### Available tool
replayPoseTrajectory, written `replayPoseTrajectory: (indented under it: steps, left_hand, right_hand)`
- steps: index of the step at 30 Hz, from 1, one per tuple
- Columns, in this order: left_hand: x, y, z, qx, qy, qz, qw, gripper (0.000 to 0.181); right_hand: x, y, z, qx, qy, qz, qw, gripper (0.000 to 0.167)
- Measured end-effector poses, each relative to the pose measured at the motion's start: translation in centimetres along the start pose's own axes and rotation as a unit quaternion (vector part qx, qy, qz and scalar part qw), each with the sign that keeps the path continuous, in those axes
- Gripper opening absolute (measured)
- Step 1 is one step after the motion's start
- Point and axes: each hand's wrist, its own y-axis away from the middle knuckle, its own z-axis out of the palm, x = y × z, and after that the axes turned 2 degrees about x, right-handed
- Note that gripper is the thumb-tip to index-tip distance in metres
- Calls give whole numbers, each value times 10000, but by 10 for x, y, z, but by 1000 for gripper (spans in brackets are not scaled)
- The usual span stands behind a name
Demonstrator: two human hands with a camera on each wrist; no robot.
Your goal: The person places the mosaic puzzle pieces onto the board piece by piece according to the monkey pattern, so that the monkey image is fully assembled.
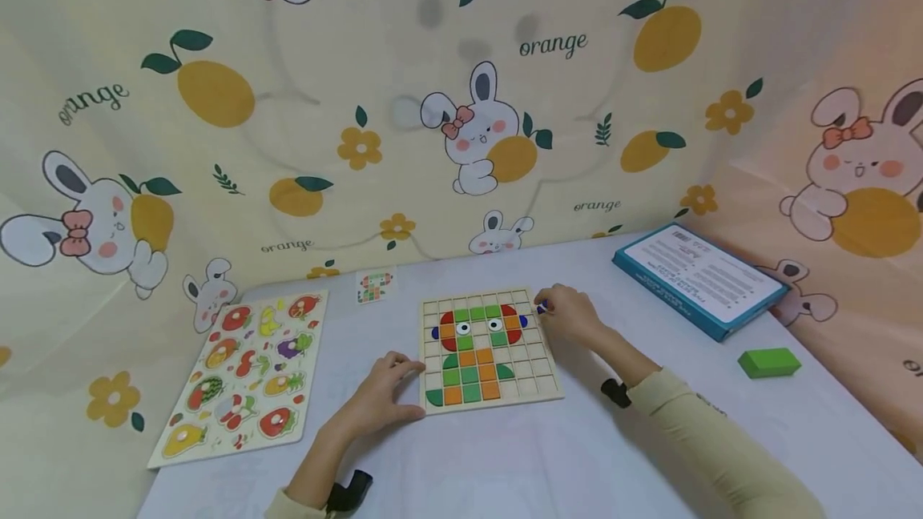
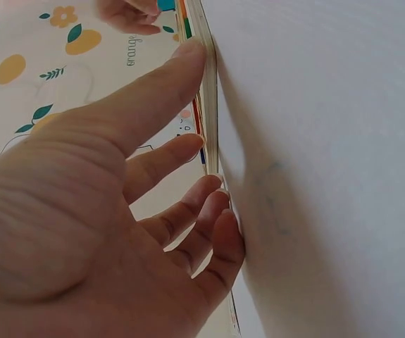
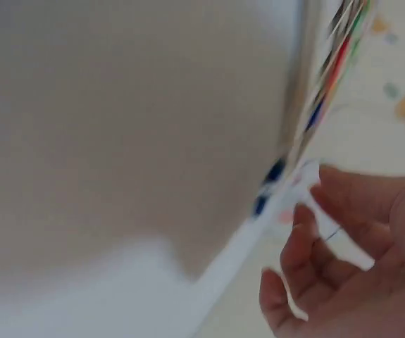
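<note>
A wooden grid board lies on the table, with red, orange, green and blue tiles and two eye tiles forming a figure. My left hand rests at its left edge, thumb and fingertips against the side; the left wrist view shows this hand with fingers loosely bent. Off the board's right edge is my right hand, its fingertips near a small dark blue piece. Blurred dark blue shapes appear beside the board edge in the right wrist view, apart from the loosely bent fingers of the hand.
A fruit picture board lies to the left. A small pattern card is behind the grid board. On the right are a blue-edged box and a green block. A printed cloth hangs behind the white table.
</note>
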Motion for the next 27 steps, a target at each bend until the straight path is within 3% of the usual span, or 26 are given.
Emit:
replayPoseTrajectory:
  steps: [5, 9, 16, 24, 27]
  left_hand:
    - [-2, 1, 1, -35, 1, -45, 10000, 69]
    - [0, 1, 0, -22, 43, -23, 10000, 69]
    - [0, 0, -1, -8, 15, -45, 10000, 68]
    - [-1, 0, -1, -25, 43, -71, 10000, 68]
    - [-1, 0, -1, -31, 54, -69, 10000, 68]
  right_hand:
    - [26, -14, 1, -564, -367, 249, 9974, 23]
    - [27, -19, 2, -588, -270, 275, 9975, 14]
    - [25, -21, -2, -894, -351, 776, 9924, 12]
    - [24, -11, -6, -919, -734, 689, 9907, 10]
    - [26, -6, -17, -1257, -520, 536, 9892, 8]
